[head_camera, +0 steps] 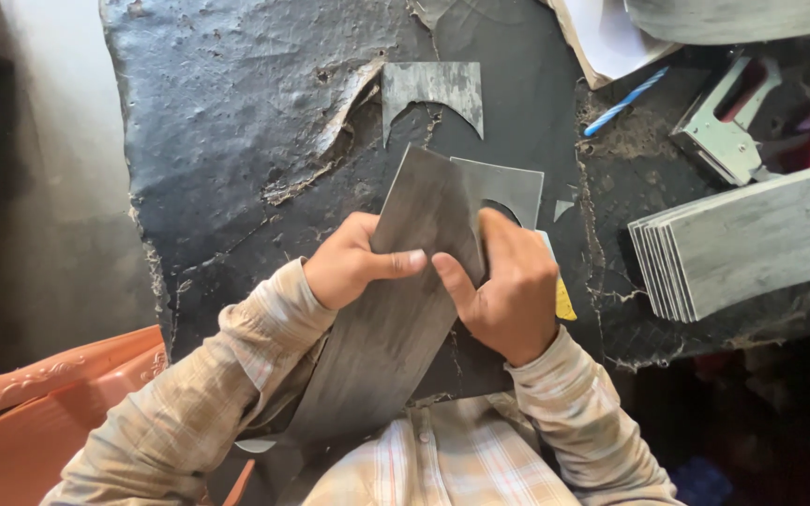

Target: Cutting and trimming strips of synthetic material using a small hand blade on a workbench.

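From my remote seat, the biggest thing I saw was the worn black table top [236, 122], its skin cracked and peeling. On its right side lay a stack of grey wood-grain strips [742, 245], fanned slightly at the near end. The long grey sheet [396, 319] ran from the person's lap up over the table edge, tilted, its top corner near the table's middle. The left hand [353, 262] gripped the sheet's left edge, thumb pressed flat across its face. The right hand [508, 286] clasped the right edge, thumb on the face too, with something yellow [564, 302] showing just beneath it; I could not tell what. A metal staple gun [724, 122] sat at the upper right. Beyond the sheet lay a grey offcut with a curved notch [433, 89], and a blue-and-white pen [625, 101] lay near the staple gun.
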